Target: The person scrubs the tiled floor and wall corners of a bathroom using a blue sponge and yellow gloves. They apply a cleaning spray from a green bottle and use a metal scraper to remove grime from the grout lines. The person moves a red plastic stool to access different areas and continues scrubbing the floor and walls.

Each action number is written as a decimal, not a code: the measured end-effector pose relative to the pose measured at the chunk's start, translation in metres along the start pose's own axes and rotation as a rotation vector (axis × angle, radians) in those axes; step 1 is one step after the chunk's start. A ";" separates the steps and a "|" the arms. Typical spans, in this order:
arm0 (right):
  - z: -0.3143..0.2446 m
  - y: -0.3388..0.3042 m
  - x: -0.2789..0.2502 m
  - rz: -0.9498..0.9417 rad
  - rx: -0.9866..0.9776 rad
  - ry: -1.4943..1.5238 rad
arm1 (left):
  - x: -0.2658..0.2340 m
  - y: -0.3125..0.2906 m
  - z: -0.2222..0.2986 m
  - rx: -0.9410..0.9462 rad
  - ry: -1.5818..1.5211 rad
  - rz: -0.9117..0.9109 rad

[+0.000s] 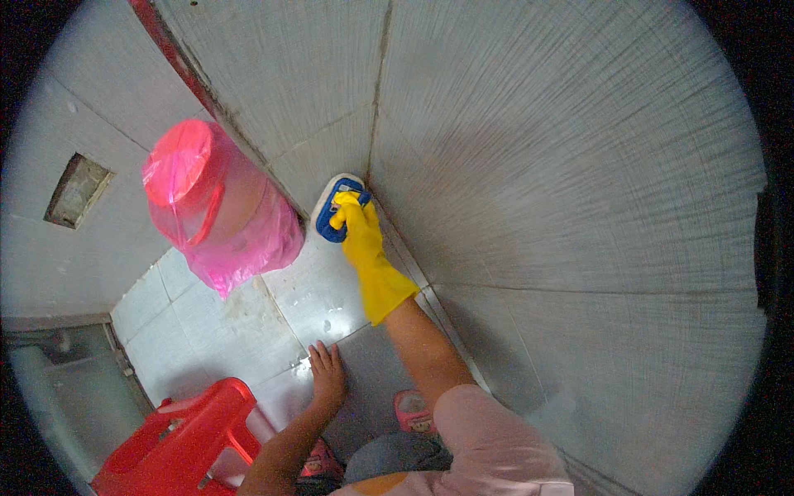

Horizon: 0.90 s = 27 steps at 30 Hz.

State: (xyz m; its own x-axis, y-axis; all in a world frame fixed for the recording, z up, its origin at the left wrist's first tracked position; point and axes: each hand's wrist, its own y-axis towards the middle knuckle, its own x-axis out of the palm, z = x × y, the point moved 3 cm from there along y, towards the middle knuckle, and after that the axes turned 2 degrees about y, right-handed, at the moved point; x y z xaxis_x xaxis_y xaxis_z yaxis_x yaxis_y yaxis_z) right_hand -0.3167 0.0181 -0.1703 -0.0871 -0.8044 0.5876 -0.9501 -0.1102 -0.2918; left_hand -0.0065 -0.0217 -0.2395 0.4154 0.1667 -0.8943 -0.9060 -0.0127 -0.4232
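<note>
My right hand (357, 221), in a long yellow rubber glove, grips the handle of a blue scrubber (329, 229) with a white pad. The scrubber is in the corner where the grey tiled walls meet the floor. Bare and ungloved, my left hand (327, 369) has its fingers apart, beside wet spots on the pale floor tiles (318, 285). Whether its palm presses on the floor I cannot tell.
Left of the scrubber stands a pink-lidded bucket (223, 202) wrapped in thin pink plastic. A red plastic stool (186, 438) is at the lower left. The grey wall (562, 182) rises close on my right. Pink slippers (413, 411) are on my feet.
</note>
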 end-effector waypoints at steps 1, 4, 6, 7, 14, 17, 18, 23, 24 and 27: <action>0.013 0.009 0.003 0.023 0.046 0.115 | 0.002 0.000 -0.001 -0.001 0.007 -0.008; 0.035 0.021 0.005 0.143 0.260 0.286 | 0.017 0.001 -0.005 0.014 0.072 -0.026; 0.031 0.024 0.011 0.244 0.302 0.264 | 0.029 0.003 -0.007 0.037 0.143 -0.050; 0.035 0.039 0.012 0.282 0.239 0.389 | 0.034 0.004 -0.009 0.039 0.159 -0.063; 0.027 0.054 0.005 0.239 0.248 0.412 | -0.003 -0.004 0.000 -0.018 0.075 -0.107; 0.091 0.080 -0.041 0.183 0.290 0.144 | 0.010 -0.007 -0.007 -0.007 0.121 -0.115; 0.106 0.089 -0.048 0.080 0.262 -0.063 | 0.023 -0.009 -0.012 -0.006 0.148 -0.098; 0.087 0.125 -0.080 -0.218 -0.047 -0.598 | 0.018 0.009 0.005 -0.029 0.062 -0.011; 0.079 0.125 -0.081 -0.211 -0.223 -0.955 | 0.007 0.012 0.011 -0.054 -0.009 -0.045; 0.076 0.091 -0.038 -0.464 -0.440 -1.718 | 0.007 -0.008 -0.004 -0.148 -0.030 -0.064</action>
State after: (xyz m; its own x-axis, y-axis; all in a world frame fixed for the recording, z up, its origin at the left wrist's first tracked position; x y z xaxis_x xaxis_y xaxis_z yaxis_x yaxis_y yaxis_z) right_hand -0.3772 -0.0058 -0.2765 0.2736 -0.4273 -0.8617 -0.8306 -0.5568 0.0124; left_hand 0.0037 -0.0244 -0.2427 0.4667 0.2016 -0.8611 -0.8551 -0.1458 -0.4976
